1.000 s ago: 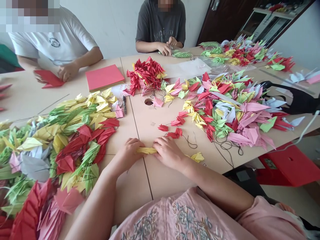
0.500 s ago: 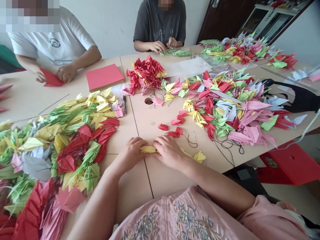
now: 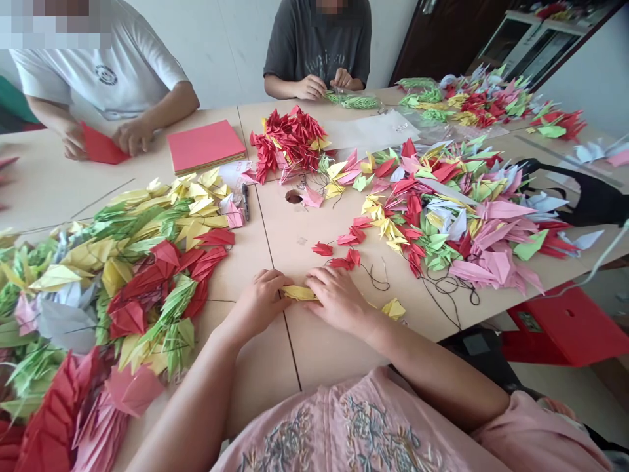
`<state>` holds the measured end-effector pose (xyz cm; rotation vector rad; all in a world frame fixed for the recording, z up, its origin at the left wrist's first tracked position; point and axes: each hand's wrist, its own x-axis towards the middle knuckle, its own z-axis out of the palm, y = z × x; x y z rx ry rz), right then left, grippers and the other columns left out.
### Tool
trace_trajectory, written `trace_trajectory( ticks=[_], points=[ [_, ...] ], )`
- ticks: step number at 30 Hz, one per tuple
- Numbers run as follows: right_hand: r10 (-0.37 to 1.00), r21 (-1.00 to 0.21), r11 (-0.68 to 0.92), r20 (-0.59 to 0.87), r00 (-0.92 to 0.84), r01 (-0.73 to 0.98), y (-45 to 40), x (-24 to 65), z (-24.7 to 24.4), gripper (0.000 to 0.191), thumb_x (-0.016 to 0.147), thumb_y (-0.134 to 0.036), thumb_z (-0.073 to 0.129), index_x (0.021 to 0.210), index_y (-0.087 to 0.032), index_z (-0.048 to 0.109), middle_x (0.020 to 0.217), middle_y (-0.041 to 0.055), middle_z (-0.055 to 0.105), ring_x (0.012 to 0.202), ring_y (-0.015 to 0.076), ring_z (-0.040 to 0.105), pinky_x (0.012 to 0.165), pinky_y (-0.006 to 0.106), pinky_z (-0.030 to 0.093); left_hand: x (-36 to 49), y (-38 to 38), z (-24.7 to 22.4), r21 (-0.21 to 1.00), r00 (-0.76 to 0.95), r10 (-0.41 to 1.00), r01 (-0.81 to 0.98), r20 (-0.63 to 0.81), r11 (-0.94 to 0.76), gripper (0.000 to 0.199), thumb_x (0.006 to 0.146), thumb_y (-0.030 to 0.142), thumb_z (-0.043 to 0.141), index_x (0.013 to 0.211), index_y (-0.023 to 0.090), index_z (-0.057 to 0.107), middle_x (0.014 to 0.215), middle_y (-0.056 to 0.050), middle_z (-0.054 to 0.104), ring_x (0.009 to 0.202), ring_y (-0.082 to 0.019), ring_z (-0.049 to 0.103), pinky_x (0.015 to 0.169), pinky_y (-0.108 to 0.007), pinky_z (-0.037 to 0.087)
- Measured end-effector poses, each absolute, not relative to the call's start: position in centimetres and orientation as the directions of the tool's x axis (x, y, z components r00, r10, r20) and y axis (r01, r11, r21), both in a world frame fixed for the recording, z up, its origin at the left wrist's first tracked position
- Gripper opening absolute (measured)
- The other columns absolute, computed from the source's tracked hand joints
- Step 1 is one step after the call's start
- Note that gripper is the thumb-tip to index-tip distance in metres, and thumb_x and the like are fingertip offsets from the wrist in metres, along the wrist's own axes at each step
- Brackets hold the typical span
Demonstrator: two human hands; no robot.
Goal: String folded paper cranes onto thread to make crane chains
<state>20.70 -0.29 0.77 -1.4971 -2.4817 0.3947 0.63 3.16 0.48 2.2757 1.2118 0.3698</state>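
Observation:
Between my two hands, low over the table, is a small yellow folded paper piece (image 3: 299,293), probably a paper crane. My left hand (image 3: 261,298) pinches its left end, and my right hand (image 3: 335,298) grips its right end with curled fingers. The fingers hide both ends. Just right of my right hand lies another yellow folded paper (image 3: 393,309). Beyond my hands sit a few red folded cranes (image 3: 345,259) on a dark thread, with a needle-like strip (image 3: 384,267) beside them.
Heaps of strung paper cranes lie left (image 3: 162,262) and right (image 3: 442,216). A red paper stack (image 3: 206,145), a pen (image 3: 246,202) and a table hole (image 3: 293,196) are farther off. Two people sit opposite; one handles red paper (image 3: 103,145), the other a green strand (image 3: 354,100).
My hands still hold the yellow paper, which now looks more pointed, with my right fingers shifted slightly. The person at left has moved the red paper a little.

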Motion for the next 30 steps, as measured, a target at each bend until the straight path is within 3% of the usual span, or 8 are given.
trace_trajectory(
  ticks=[8,15,18,30],
  points=[
    [0.887,-0.338,0.447,0.049,-0.459,0.828,-0.2,21.0,0.4,0.013,0.085,-0.022,0.068,0.095,-0.014,0.067,0.108,0.0107,0.067,0.104,0.0274,0.058,0.083,0.04,0.041,0.6,3.2,0.4,0.584,0.555,0.832,0.676,-0.002,-0.45,0.019,0.081,0.014,0.065,0.098,0.02,0.071,0.096,-0.007,0.07,0.091,-0.024,0.06,0.083,-0.04,0.05],
    [0.89,-0.35,0.443,0.066,-0.451,0.825,-0.3,21.5,0.2,0.014,0.084,-0.021,0.069,0.096,-0.015,0.067,0.107,0.0093,0.067,0.103,0.0271,0.057,0.085,0.04,0.04,0.6,3.2,0.5,0.608,0.566,0.824,0.652,0.008,-0.454,0.014,0.086,0.025,0.062,0.096,0.021,0.071,0.095,-0.007,0.071,0.088,-0.023,0.062,0.081,-0.038,0.049],
    [0.889,-0.353,0.447,0.078,-0.45,0.822,-0.3,21.4,0.1,0.014,0.083,-0.022,0.07,0.096,-0.015,0.067,0.106,0.0094,0.067,0.102,0.0274,0.057,0.083,0.04,0.041,0.6,3.3,0.5,0.613,0.561,0.828,0.65,0.011,-0.449,0.018,0.091,0.022,0.053,0.092,0.02,0.071,0.09,-0.006,0.07,0.085,-0.021,0.061,0.08,-0.036,0.049],
    [0.894,-0.367,0.441,0.101,-0.436,0.819,-0.7,21.2,-0.1,0.013,0.085,-0.022,0.069,0.097,-0.016,0.067,0.109,0.0087,0.068,0.104,0.0266,0.058,0.086,0.04,0.042,0.9,3.2,0.1,0.582,0.524,0.851,0.699,-0.023,-0.415,0.016,0.088,0.022,0.054,0.079,0.019,0.066,0.082,-0.005,0.065,0.083,-0.022,0.058,0.079,-0.038,0.046]
  ],
)
